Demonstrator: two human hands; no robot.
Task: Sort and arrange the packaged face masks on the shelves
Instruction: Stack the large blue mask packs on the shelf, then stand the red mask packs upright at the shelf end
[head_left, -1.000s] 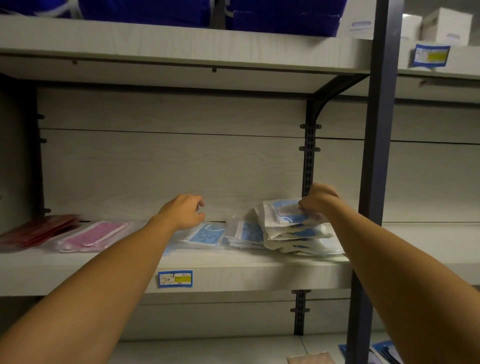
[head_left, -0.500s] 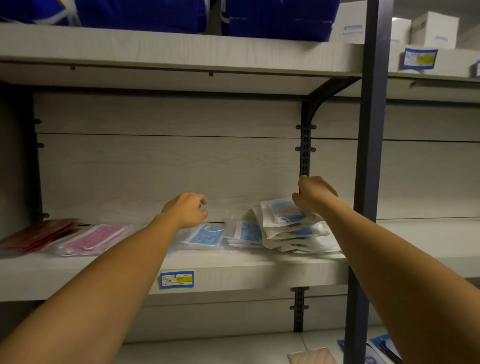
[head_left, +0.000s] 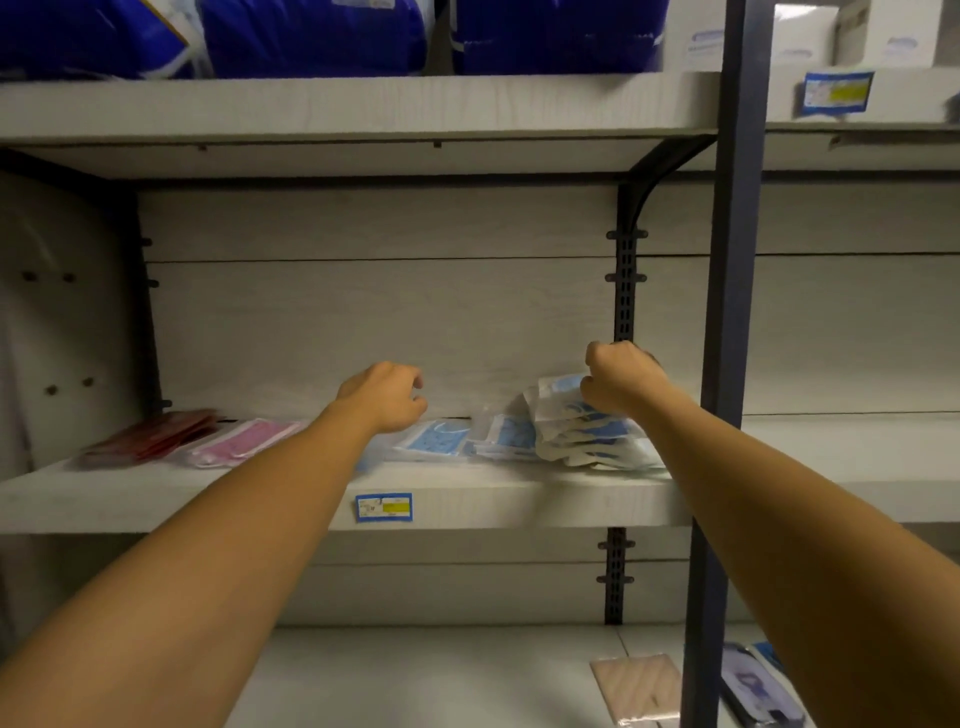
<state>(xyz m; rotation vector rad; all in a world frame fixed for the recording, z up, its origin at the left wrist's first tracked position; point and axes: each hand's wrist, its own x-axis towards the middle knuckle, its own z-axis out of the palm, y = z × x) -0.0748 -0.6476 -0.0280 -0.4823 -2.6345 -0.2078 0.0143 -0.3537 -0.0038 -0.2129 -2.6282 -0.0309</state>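
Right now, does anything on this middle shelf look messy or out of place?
Yes. The stack of blue mask packs under the right hand is fanned and uneven, edges misaligned. Two loose blue packs lie askew beside it.

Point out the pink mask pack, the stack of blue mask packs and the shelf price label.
pink mask pack (head_left: 248, 441), head view, middle of its top face
stack of blue mask packs (head_left: 587, 441), head view, front edges
shelf price label (head_left: 384, 507), head view, centre
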